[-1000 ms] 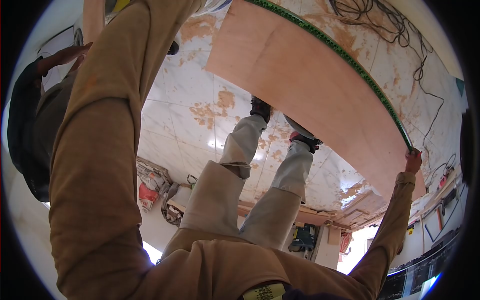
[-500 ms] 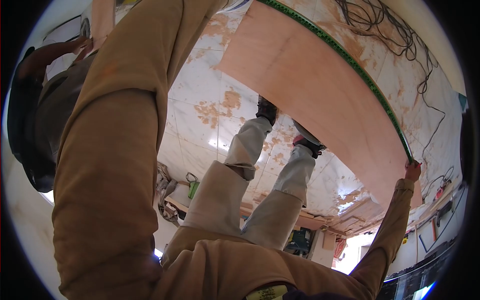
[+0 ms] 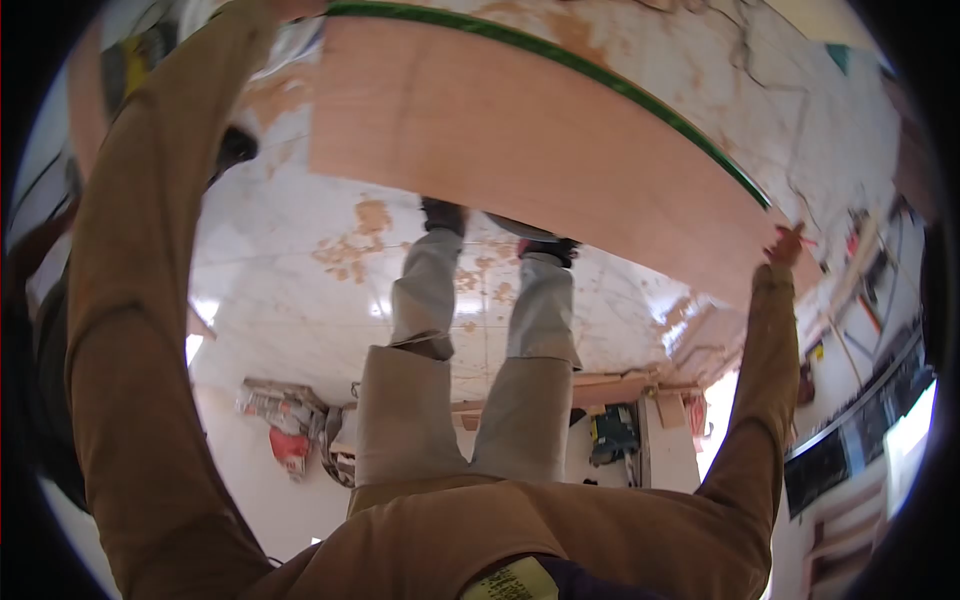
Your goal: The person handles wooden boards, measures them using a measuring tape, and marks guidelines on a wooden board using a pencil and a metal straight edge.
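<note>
A reddish plywood sheet (image 3: 520, 130) lies across the floor just beyond my feet. Along its far edge runs a long green tape measure (image 3: 610, 80) with a pale right end. My left hand (image 3: 298, 8) is closed at the tape's left end; the top of the view cuts off most of it. At the sheet's right end, my right hand (image 3: 785, 246) holds a thin red pencil (image 3: 808, 241) over the wood, a short way from the tape's end. Some of its fingers are extended.
Pale floor tiles (image 3: 300, 225) carry brown dust patches. Power tools (image 3: 612, 435) and wood offcuts lie behind my legs. Loose cable (image 3: 795, 150) runs beyond the sheet. Hand tools (image 3: 868, 312) lie at the right. Part of another person (image 3: 40, 290) shows at the far left.
My view has shifted, and the sheet appears further left. My left hand has come into view at the top. My right hand has come off the tape's end.
</note>
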Tool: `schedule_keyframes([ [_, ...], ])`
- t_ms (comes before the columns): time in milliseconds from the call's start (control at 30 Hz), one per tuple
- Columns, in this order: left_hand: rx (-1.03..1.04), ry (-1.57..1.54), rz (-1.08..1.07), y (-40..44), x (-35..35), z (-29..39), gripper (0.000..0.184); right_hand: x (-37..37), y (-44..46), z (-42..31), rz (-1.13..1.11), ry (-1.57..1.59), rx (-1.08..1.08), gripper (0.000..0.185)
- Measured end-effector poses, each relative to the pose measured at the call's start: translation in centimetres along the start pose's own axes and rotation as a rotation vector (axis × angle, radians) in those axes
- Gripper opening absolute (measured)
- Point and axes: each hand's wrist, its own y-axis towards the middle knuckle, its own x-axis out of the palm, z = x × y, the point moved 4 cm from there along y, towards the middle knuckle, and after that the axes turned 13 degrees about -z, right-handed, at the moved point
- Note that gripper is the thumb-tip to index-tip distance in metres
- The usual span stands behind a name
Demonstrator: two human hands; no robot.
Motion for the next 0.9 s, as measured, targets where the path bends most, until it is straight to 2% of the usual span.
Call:
schedule_keyframes([
  [33,-0.025,-0.124,0.030,0.1,0.1,-1.1,0.023,0.0,-2.3,-0.7,-0.076,0.218,0.097,0.080],
  [67,0.094,0.063,-0.095,1.3,0.0,-1.2,0.023,0.7,-5.6,-3.0,0.030,0.158,0.055,0.079],
  [100,0.091,0.049,-0.088,1.8,0.2,-2.6,0.022,0.6,-6.1,-3.2,0.063,0.179,0.010,0.072],
  [167,0.085,0.019,-0.073,2.4,0.6,-5.6,0.020,1.5,-7.4,-4.1,-0.090,0.458,-0.050,0.042],
  [200,0.104,-0.019,-0.187,2.5,0.1,-5.7,0.018,1.7,-8.0,-4.5,-0.065,0.510,-0.074,0.034],
  [233,0.117,-0.031,-0.150,2.7,-0.2,-5.5,0.018,2.2,-8.3,-5.1,-0.058,0.565,-0.099,0.026],
  [400,0.078,-0.083,0.009,1.2,0.3,-5.1,0.020,3.9,-7.5,-5.9,-0.051,0.642,-0.198,0.023],
  [500,0.062,-0.030,-0.104,1.9,0.1,-5.5,0.020,4.7,-7.1,-6.0,0.000,0.655,-0.237,0.023],
  [600,0.064,-0.095,-0.013,1.5,0.2,-6.0,0.021,5.3,-6.8,-6.0,0.032,0.632,-0.274,0.021],
  [700,0.024,-0.138,-0.049,1.4,0.1,-6.6,0.025,6.1,-6.6,-6.1,0.021,0.638,-0.308,0.020],
  [800,0.053,-0.047,-0.005,1.8,0.0,-7.6,0.029,6.3,-6.6,-6.3,0.039,0.606,-0.346,0.021],
  [900,-0.037,-0.110,-0.100,1.4,0.0,-6.8,0.030,6.3,-6.0,-6.3,0.047,0.550,-0.390,0.023],
])
